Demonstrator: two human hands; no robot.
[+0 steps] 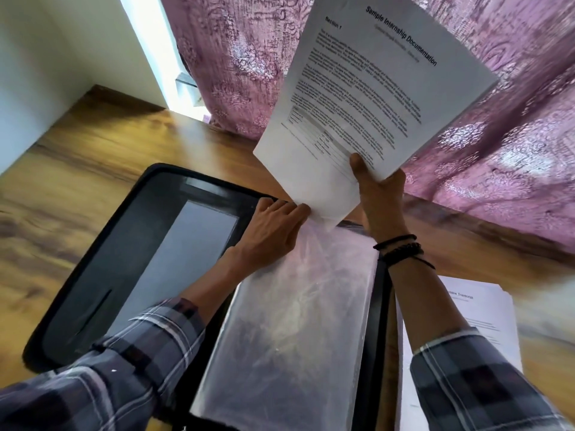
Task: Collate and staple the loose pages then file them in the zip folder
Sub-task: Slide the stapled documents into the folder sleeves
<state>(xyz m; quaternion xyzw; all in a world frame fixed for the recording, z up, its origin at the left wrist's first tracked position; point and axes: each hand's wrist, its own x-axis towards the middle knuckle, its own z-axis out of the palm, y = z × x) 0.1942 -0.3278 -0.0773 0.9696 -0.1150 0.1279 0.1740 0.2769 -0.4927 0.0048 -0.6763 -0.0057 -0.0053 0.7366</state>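
Note:
My right hand point(378, 194) grips a set of printed pages point(373, 85) by its lower edge and holds it upright above the folder; the top sheet reads "Sample Internship Documentation". The set's bottom corner dips into the top opening of a clear plastic sleeve point(295, 321) inside the black zip folder point(93, 275), which lies open flat on the wooden table. My left hand point(273, 228) pinches the top edge of that sleeve right beside the pages' corner. No stapler is in view.
Another stack of printed pages point(485, 318) lies on the wooden table point(77, 157) to the right of the folder, under my right forearm. A pink patterned curtain point(513, 135) hangs behind the table. A white wall stands at the left.

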